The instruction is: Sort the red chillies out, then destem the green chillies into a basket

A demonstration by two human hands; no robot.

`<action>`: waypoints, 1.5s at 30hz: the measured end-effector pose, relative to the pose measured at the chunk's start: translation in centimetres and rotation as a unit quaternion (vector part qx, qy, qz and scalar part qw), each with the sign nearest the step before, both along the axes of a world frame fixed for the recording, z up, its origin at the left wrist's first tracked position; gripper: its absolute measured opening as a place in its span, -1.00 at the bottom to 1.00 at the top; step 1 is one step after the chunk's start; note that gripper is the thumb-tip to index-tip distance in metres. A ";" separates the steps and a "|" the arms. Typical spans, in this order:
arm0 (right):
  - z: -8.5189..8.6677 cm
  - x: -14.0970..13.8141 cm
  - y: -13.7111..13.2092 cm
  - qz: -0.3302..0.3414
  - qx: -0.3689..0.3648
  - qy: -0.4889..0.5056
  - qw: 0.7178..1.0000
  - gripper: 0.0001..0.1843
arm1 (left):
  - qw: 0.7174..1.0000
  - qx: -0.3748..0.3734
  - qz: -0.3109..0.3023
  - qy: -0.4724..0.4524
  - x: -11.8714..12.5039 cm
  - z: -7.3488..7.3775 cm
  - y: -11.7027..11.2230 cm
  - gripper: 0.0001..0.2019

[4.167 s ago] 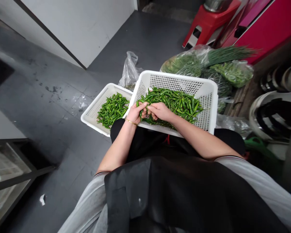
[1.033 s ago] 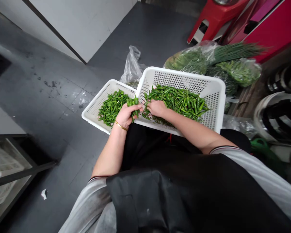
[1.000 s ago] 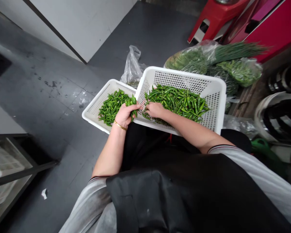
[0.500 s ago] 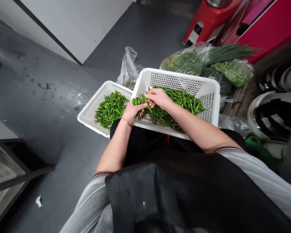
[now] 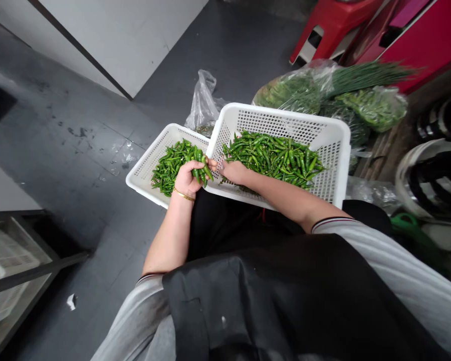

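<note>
My left hand (image 5: 188,176) is closed round a bunch of green chilies (image 5: 201,167), held over the near edge of the small white basket (image 5: 143,173), which holds a heap of green chilies (image 5: 169,165). My right hand (image 5: 233,172) rests in the near left corner of the big white basket (image 5: 334,145) on my lap, fingers curled among its pile of green chilies (image 5: 274,156); what they grip is hidden. The two hands nearly touch at the big basket's left rim.
Bags of green vegetables (image 5: 296,93) and long green stalks (image 5: 364,75) lie behind the big basket. A clear plastic bag (image 5: 203,103) sits on the grey floor. Red plastic stool (image 5: 326,25) at top right, metal rack (image 5: 26,265) at lower left.
My left hand has carried its bunch of chilies left, from the big basket's rim towards the small basket. My right hand has dropped back down into the big basket's near left corner.
</note>
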State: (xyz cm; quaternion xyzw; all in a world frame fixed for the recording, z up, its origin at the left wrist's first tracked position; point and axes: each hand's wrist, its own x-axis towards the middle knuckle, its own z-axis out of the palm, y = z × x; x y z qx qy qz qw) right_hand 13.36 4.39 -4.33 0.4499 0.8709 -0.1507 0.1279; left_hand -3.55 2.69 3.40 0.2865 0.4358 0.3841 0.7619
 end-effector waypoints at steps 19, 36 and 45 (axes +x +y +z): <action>6.2 8.9 -2.2 -0.352 -0.215 0.632 0.656 -0.67 | 0.978 0.142 -0.077 0.130 8.9 -1.4 0.4 -0.72; 6.8 5.4 -3.0 -0.196 0.118 0.072 0.971 -0.61 | 0.999 0.006 -0.023 0.032 6.0 -1.5 -1.1 -0.75; 0.4 3.4 -2.6 -0.049 -0.005 -0.015 0.999 -0.64 | 0.977 0.106 -0.004 0.187 3.6 -1.8 0.4 -0.76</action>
